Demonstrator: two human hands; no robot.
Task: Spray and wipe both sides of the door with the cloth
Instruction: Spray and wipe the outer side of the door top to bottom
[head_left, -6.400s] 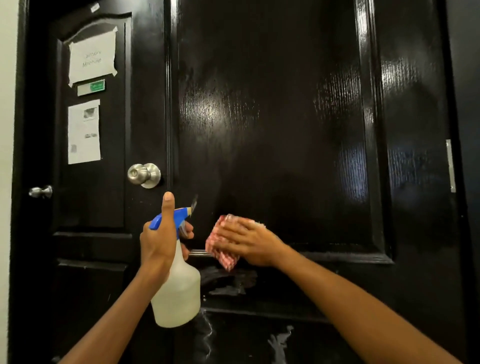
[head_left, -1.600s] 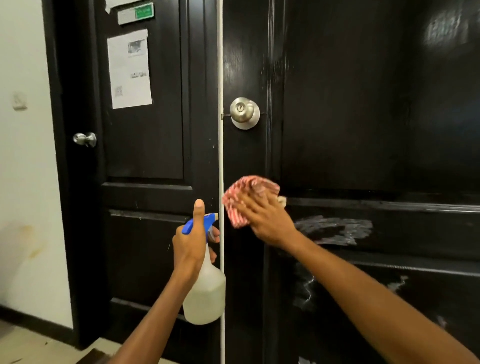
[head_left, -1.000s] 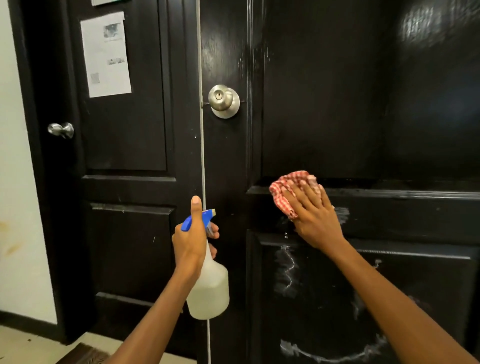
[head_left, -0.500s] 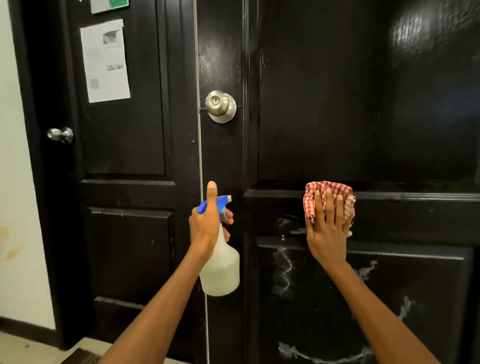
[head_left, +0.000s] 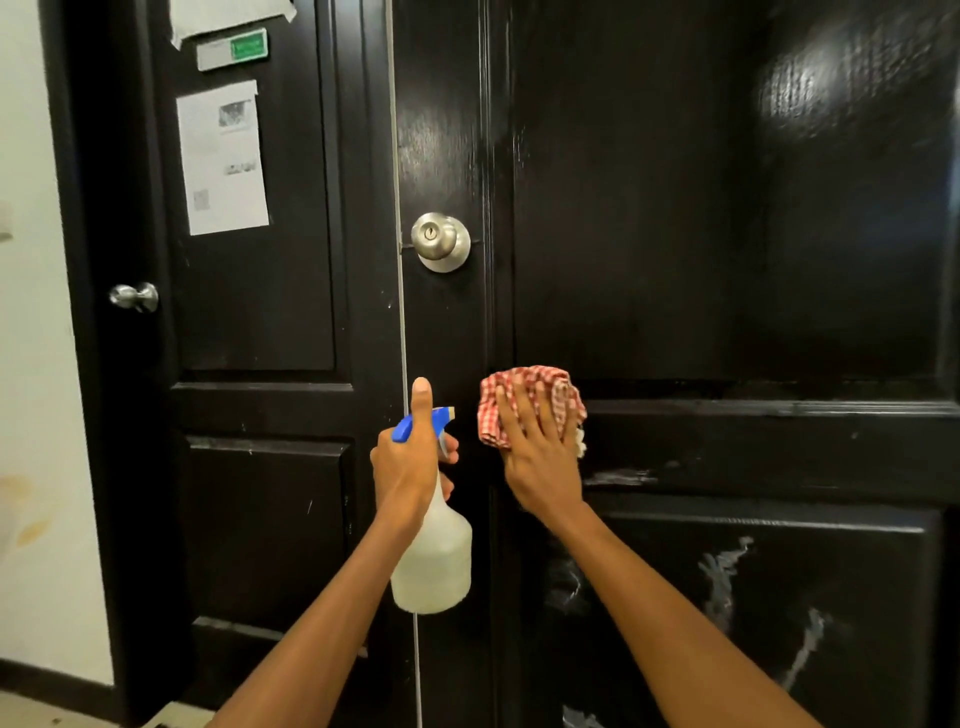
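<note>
head view: right hand (head_left: 540, 457) lies flat w/ fingers spread, pressing the red checked cloth (head_left: 530, 402) onto the black door (head_left: 675, 234), on the cross rail just below the upper panel, roughly 5 o'clock from the knob (head_left: 440, 241). left hand (head_left: 410, 462) is wrapped round the neck of the spray bottle (head_left: 434, 551), thumb up along the blue head, nozzle aimed at the door edge; cannot tell if a finger is on the trigger. white spray streaks (head_left: 722, 577) sit unwiped on the lower panel, approx 4 o'clock from the cloth.

risks, as a guess: cloth is bunched, so only part of it meets the wood & a pass could smear rather than lift. streaks may run further down or dry into marks if the lower panel waits. door looks ajar, so a hard push could swing it away from the palm. bottle is close to the cloth hand, so they may knock together. far side of the door isn't visible, can't judge it.
</note>
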